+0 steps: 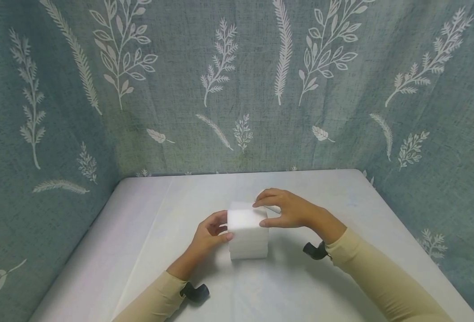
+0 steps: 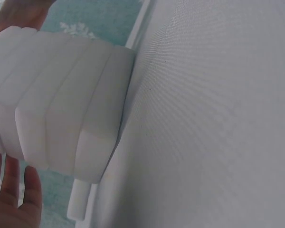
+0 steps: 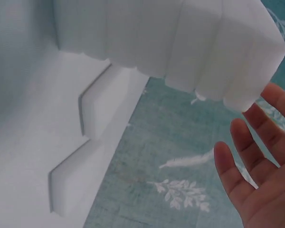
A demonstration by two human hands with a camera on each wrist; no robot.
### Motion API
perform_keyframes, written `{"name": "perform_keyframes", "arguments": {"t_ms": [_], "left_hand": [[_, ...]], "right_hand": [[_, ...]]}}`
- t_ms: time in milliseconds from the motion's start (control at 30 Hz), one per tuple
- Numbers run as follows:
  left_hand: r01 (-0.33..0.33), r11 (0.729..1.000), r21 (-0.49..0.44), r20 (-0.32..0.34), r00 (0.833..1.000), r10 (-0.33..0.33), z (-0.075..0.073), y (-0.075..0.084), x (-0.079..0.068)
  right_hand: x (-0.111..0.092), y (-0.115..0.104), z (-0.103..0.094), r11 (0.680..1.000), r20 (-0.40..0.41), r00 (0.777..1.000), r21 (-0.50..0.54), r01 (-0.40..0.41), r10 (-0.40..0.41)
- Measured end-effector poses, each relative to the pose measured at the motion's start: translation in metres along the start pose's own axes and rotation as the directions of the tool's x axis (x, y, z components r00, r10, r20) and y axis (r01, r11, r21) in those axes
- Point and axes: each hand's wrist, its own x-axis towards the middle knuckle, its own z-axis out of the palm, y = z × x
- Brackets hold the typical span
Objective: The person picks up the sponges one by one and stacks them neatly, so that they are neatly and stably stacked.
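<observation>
Several white sponge blocks stand in one upright stack (image 1: 248, 245), their layers showing as seams in both wrist views. My left hand (image 1: 208, 233) holds the stack's left side, its thumb at the front edge and its fingers round towards the back. At the top right, my right hand (image 1: 288, 210) touches the uppermost sponge with its thumb and a bent index finger. In the right wrist view, the other fingers (image 3: 240, 168) are spread and apart from the stack. Two more white sponges, a nearer one (image 3: 102, 97) and another (image 3: 69, 183), lie flat on the table beyond the stack.
The white table (image 1: 172, 268) has its far edge against a green curtain (image 1: 237, 89) with white leaf patterns. Curtain fabric also hangs along the left and right sides. A dark wrist device (image 1: 195, 293) sits at each sleeve cuff.
</observation>
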Motion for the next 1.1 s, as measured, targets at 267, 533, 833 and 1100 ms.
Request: {"name": "perform_keyframes", "arguments": {"t_ms": [267,533,833,1100], "left_hand": [[-0.028,0.999,-0.024,0.004,1.000,0.028,-0.002,0.000,0.000],[-0.047,0.999,-0.020,0.010,0.999,0.048,-0.001,-0.001,0.001],[-0.017,1.000,-0.020,-0.013,1.000,0.017,-0.001,-0.002,0.000],[-0.012,1.000,-0.004,-0.015,1.000,0.012,-0.002,-0.003,0.000]], "right_hand": [[-0.007,0.014,-0.003,0.988,-0.062,0.986,0.015,-0.152,0.152],[-0.010,0.042,-0.002,0.956,-0.082,0.955,-0.045,-0.289,0.285],[-0.010,0.074,0.020,0.919,-0.031,0.928,-0.129,-0.372,0.371],[-0.006,0.087,0.031,0.893,-0.001,0.899,-0.121,-0.434,0.437]]}}
